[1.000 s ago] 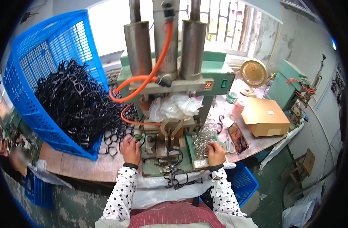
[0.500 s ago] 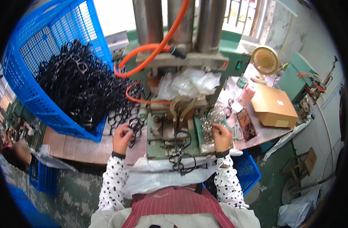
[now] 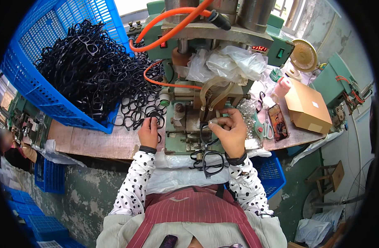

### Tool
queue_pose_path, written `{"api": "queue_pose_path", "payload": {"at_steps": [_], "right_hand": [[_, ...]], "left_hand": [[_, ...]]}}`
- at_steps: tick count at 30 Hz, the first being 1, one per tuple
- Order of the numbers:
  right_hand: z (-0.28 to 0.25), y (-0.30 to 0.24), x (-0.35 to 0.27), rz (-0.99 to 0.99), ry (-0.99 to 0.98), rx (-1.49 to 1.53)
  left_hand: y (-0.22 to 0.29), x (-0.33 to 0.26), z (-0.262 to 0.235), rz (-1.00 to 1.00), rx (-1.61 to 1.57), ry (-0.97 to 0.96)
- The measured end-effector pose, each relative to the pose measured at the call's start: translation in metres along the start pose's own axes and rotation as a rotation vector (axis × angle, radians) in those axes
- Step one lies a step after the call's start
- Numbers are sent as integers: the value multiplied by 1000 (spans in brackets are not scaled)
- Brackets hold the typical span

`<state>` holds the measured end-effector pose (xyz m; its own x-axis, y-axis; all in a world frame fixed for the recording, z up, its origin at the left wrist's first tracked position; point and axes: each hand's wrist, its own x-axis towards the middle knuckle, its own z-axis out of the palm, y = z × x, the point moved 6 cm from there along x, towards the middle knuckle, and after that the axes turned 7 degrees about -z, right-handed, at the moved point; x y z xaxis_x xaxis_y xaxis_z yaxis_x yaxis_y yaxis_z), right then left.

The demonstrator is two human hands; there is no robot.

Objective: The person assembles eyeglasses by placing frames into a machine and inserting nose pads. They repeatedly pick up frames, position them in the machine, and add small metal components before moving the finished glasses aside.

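My left hand (image 3: pixel 148 133) is closed at the front edge of a heap of black eyeglass frames, gripping a black eyeglass frame (image 3: pixel 159 137) that shows only in part beside it. My right hand (image 3: pixel 231 131) is at the middle of a green bench press (image 3: pixel 173 148), thumb and forefinger pinched together beside the tooling. Whatever is in that pinch is too small to name. One eyeglass frame (image 3: pixel 204 133) sits at the tooling, partly behind the right fingers. Below it another black eyeglass frame (image 3: pixel 213 166) hangs over the press's front edge.
A tilted blue crate (image 3: pixel 65 118) spills black eyeglass frames (image 3: pixel 82 70) onto the table at left. Small shiny metal parts (image 3: pixel 250 120) lie right of the press. Beyond them are scissors (image 3: pixel 269 129), a phone (image 3: pixel 278 122), a pink bottle (image 3: pixel 283 85), a cardboard box (image 3: pixel 308 105) and a fan (image 3: pixel 303 60).
My right hand has moved from the metal parts leftward to the press tooling. My left hand remains by the heap of frames, its fingers now more closed. The whole view has shifted.
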<state>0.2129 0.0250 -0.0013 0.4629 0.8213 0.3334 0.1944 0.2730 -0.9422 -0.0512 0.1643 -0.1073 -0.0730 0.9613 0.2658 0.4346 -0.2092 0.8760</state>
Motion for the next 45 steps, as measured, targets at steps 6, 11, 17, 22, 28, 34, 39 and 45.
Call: {"api": "queue_pose_path", "payload": {"at_steps": [6, 11, 17, 22, 28, 34, 39, 45], "right_hand": [[5, 1, 7, -2, 4, -77], [22, -3, 12, -78, 73, 168], [-13, 8, 15, -152, 154, -84], [-128, 100, 20, -4, 286, -813], [-116, 88, -16, -102, 3, -1207], [-118, 105, 2, -174, 191, -807], [-123, 106, -6, -222, 326, -663], [-114, 97, -12, -227, 434, -737]], "left_hand": [[113, -30, -30, 377, -135, 24], [179, -75, -32, 997, -79, -72], [190, -109, 9, 1210, -121, -440], [187, -109, 20, 1154, -104, -447], [186, -108, 20, 1121, -155, -457], [180, -110, 22, 1120, -122, -452], [175, -104, 3, 1242, -74, -402], [28, -8, 1, 495, 397, 86]]}}
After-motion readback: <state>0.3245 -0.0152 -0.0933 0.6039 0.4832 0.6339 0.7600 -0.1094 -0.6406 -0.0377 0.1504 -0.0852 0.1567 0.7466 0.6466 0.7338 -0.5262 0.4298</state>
